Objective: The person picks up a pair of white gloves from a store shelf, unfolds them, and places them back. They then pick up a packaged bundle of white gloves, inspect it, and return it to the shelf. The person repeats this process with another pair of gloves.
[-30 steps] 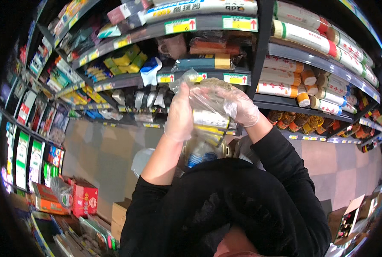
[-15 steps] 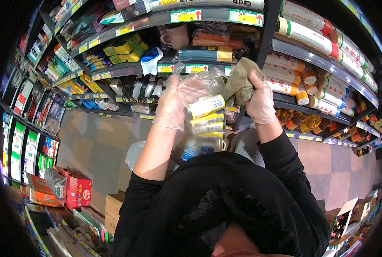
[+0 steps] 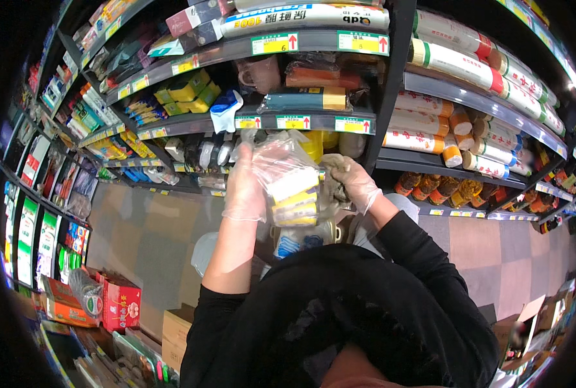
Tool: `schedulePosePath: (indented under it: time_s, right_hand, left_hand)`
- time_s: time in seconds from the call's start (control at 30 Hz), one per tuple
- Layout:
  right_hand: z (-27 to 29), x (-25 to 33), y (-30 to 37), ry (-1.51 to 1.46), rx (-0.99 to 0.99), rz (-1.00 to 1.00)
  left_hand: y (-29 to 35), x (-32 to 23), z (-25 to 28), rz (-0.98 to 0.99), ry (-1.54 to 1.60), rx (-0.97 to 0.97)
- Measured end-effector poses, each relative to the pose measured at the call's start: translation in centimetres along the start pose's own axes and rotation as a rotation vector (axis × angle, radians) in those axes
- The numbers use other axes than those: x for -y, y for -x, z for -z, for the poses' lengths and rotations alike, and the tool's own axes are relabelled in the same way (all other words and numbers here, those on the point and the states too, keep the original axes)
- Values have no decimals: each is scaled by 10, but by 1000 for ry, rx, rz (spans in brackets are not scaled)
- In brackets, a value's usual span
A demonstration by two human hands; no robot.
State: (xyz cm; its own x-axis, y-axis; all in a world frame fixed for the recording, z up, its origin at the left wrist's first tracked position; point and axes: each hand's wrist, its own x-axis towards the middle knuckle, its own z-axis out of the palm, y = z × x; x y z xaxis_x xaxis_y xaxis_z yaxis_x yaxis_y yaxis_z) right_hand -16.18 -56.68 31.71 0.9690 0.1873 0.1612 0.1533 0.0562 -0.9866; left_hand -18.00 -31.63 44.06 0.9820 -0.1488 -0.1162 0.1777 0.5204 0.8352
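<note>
Left fingers (image 3: 243,157) grip a clear bag (image 3: 290,154), probably light and slippery, best pinched by the loose film beside them. Right fingers (image 3: 358,176) clutch a soft-looking cloth (image 3: 332,193).

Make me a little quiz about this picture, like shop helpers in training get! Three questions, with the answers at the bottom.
1. Which hand holds the greyish-brown cloth?
2. True or false: the pink mug sits on a shelf.
3. Pick one. The left hand holds:
A) a cardboard box
B) a clear plastic bag
C) the pink mug

Key:
1. The right hand
2. True
3. B
</note>
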Motion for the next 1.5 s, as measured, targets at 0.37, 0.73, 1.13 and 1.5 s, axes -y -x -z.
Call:
schedulePosePath:
  time_s: [0.37,0.73,1.13,1.5]
  right_hand:
    - [-45,103,18,-33,47,24]
    - [-91,85,29,688,-22,299]
    - [-101,76,9,912,176,624]
    - [-125,75,4,717,81,565]
  left_hand:
    - [-4,15,2,-138,13,-14]
    - [11,39,-13,-321,-199,-68]
    - [-8,92,20,-515,-801,-121]
    - [15,61,52,-509,-1163,-91]
